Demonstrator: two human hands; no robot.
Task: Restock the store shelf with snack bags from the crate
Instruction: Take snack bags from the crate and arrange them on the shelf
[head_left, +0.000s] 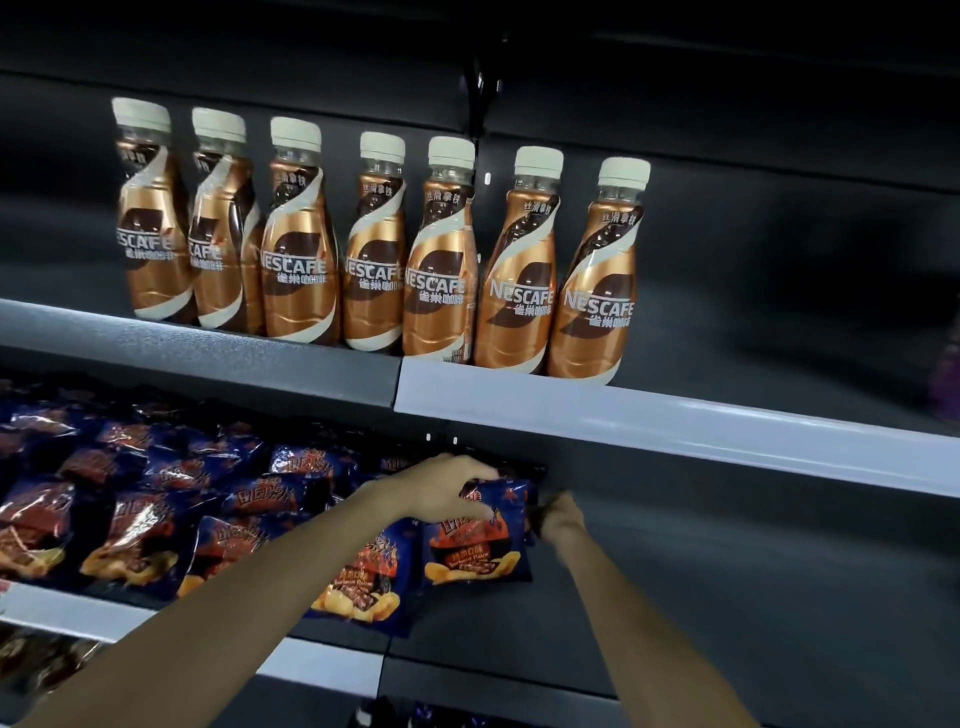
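We record a dark shelving unit (779, 260) filling the view, with two tiers visible. The upper shelf (675, 421) carries a pale price rail along its front edge, lighter on the right section than on the left. Seven copper-coloured Nescafé coffee bottles (436, 260) with cream caps stand upright on it in a single row, close together, and the remaining stretch of that tier to the right lies in shadow.

The lower shelf (753, 597) holds the stock under inspection. Dark blue snack bags (156, 519) printed with chips and flames lie in overlapping rows across its left portion, reaching to about the middle. The right portion of this tier shows bare dark surface.

At the right end of the rows we note one snack bag (480, 540) standing nearly upright, just beside another bag (363, 587) that lies flatter at the shelf's front edge.

The left hand (441, 493) reaches in from lower left, its fingers curled over the top edge of the upright bag and gripping it. The right hand (558, 517) reaches in from lower right and sits at the bag's right edge, fingers bent inward. We cannot tell whether it pinches the bag or merely touches it, as that area is dark and blurred.
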